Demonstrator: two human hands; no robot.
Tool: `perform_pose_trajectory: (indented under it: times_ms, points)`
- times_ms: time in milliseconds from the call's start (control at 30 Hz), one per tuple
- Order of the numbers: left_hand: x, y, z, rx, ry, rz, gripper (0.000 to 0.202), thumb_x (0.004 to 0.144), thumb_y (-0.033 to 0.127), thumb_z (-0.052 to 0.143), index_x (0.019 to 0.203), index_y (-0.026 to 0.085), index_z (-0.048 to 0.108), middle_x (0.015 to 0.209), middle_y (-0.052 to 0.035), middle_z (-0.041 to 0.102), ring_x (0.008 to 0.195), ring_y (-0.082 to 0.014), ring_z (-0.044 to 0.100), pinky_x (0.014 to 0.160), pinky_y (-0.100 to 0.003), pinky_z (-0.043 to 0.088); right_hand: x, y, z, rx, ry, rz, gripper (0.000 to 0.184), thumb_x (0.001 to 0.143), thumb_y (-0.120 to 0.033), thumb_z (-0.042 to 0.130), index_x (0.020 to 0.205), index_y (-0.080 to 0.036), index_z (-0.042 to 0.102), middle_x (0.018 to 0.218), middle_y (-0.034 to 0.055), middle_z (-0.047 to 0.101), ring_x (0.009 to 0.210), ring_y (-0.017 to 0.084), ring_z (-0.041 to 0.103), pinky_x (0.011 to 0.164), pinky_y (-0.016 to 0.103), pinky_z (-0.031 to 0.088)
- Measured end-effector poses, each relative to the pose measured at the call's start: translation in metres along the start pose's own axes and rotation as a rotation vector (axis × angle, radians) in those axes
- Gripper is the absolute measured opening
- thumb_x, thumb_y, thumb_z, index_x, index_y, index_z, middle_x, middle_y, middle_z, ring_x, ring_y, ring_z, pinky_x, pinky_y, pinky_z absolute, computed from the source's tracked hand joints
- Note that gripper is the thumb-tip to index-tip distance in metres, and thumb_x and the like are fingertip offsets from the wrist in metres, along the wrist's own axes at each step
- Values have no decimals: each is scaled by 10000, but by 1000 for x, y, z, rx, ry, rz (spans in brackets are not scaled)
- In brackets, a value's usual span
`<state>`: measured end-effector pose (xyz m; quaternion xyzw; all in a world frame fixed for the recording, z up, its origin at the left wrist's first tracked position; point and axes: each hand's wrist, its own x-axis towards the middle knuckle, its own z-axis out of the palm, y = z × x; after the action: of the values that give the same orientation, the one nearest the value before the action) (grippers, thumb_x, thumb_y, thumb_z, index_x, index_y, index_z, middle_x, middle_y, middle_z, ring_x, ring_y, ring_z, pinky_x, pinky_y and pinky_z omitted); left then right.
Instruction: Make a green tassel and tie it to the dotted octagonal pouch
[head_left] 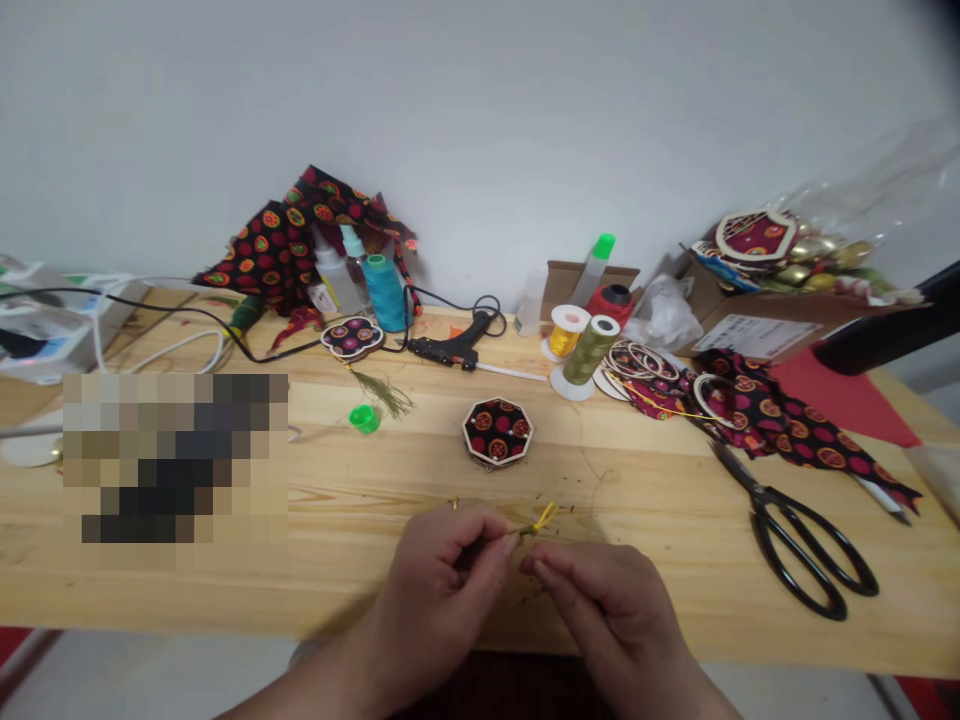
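Near the table's front edge, my left hand [448, 565] pinches an olive thread bundle with a yellow cord loop [546, 516] standing out past its fingertips. Just to the right, my right hand [619, 600] has thumb and forefinger pressed together close to the bundle; whatever lies between them is too small to make out. A thin loose thread [600, 475] curls on the wood above it. Beyond both hands lies an octagonal ornament [498, 433] with dark patterned fabric and a pale rim.
Large black-handled scissors [795, 535] lie at right. Behind are a glue gun [454, 348], thread spools [592, 350], patterned fabric [787, 410] and a cardboard box [765, 325]. A tasselled ornament [352, 338] and green cap [364, 418] sit left of centre. One left-hand area is pixelated.
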<state>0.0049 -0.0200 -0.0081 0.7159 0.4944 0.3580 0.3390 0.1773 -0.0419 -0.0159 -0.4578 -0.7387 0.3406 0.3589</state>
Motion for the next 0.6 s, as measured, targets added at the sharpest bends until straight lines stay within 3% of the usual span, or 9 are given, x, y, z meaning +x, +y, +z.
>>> perform_pose_trajectory:
  times_ms: [233,400,467,600]
  points:
    - [0,0,0,19,11,4,232,846,160,490,664,167,636,561,3,625,523,-132,561,512,-229,424,-3,2,1,-19,-23,-32,281,927,-165,430,668,-210,528,556,-44,426,501,114,421,498,245,325]
    - [0,0,0,8,0,-27,241,848,162,479,671,162,642,585,-6,641,545,-136,579,530,-228,430,-3,6,3,-27,-16,-71,278,928,-152,432,670,-202,525,554,-49,431,498,105,426,498,234,321]
    - [0,0,0,26,-24,-38,244,852,166,476,671,161,639,578,-1,629,543,-134,569,536,-229,422,-2,5,2,-116,-11,-115,267,924,-137,430,700,-195,563,562,-39,491,506,110,461,497,238,330]
    - [1,-1,-2,91,-142,-43,246,870,166,471,681,164,628,583,6,619,553,-132,552,544,-232,386,2,-1,-4,-524,62,-327,280,929,-120,405,801,-165,650,590,8,611,526,156,499,489,293,309]
